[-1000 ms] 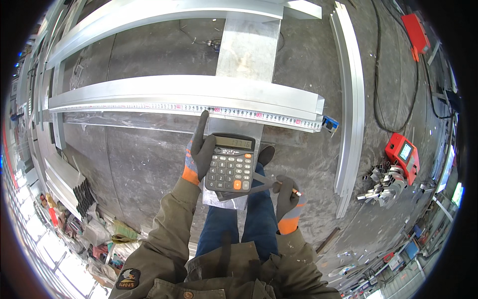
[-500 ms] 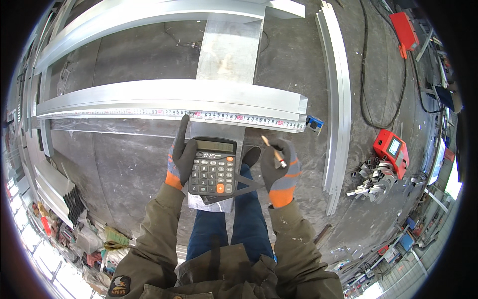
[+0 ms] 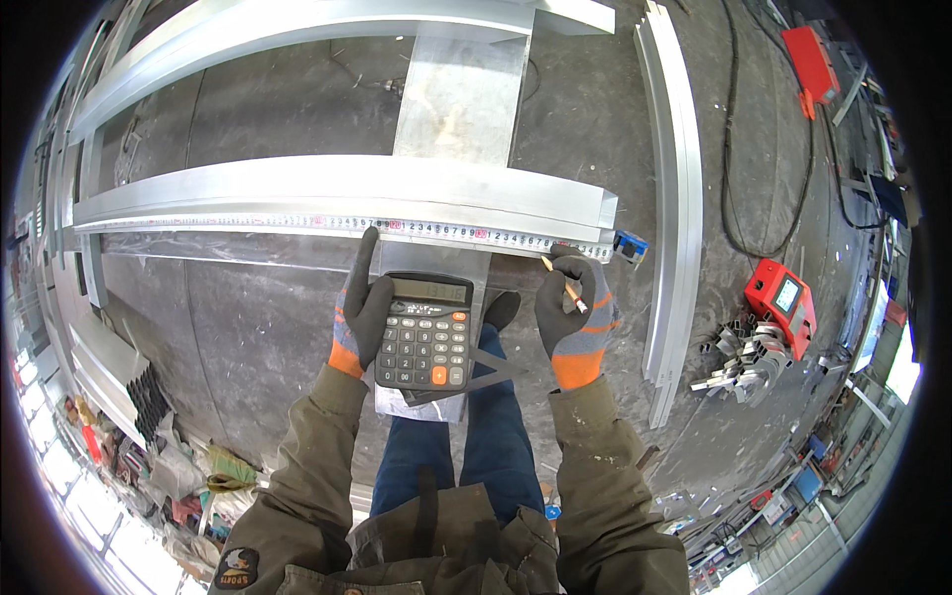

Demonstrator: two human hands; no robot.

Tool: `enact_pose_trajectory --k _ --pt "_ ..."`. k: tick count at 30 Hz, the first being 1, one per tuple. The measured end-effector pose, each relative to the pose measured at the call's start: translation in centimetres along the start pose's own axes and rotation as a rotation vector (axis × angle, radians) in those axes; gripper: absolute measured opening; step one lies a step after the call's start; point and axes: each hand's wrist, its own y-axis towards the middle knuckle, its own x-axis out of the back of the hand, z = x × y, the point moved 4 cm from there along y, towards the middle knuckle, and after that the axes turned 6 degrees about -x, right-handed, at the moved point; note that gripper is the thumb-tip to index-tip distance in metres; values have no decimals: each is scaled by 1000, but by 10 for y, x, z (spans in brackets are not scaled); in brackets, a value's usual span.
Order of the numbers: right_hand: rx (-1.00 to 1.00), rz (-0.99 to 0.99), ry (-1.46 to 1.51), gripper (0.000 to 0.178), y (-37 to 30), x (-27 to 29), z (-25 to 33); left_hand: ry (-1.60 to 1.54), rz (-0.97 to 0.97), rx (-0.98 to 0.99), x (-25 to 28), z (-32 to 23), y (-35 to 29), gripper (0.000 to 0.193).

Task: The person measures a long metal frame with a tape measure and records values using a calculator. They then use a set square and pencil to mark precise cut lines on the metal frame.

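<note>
My gloved left hand [image 3: 361, 315] is closed on the left side of a black calculator [image 3: 424, 342], thumb along its edge. Its forefinger reaches up to the blade of a tape measure [image 3: 436, 230], laid along a silver metal profile [image 3: 347, 186]. The tape's blue case [image 3: 630, 247] sits at the profile's right end. A dark triangular square [image 3: 493, 368] juts out from beneath the calculator, beside some pale sheets [image 3: 416, 405]. In my gloved right hand [image 3: 577, 315] is a pencil [image 3: 572, 294]; this hand is just below the tape, its forefinger at or near the profile's edge.
A flat metal bar [image 3: 461, 94] runs away beneath the profile, toward another long profile [image 3: 297, 22]. To the right lie upright-running profiles [image 3: 674, 198], a red device with a screen [image 3: 778, 302], small metal offcuts [image 3: 744, 357] and a black cable [image 3: 731, 169].
My right hand has moved up and slightly right with the pencil, closer to the tape. My left hand and the calculator stay in place.
</note>
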Motion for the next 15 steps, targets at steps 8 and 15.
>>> enact_pose_trajectory --k 8,15 --pt "46 -16 30 11 -1 -5 -6 -45 4 12 -1 5 1 71" --pt "58 -22 30 12 -2 -5 -3 -37 2 -7 0 8 1 71"
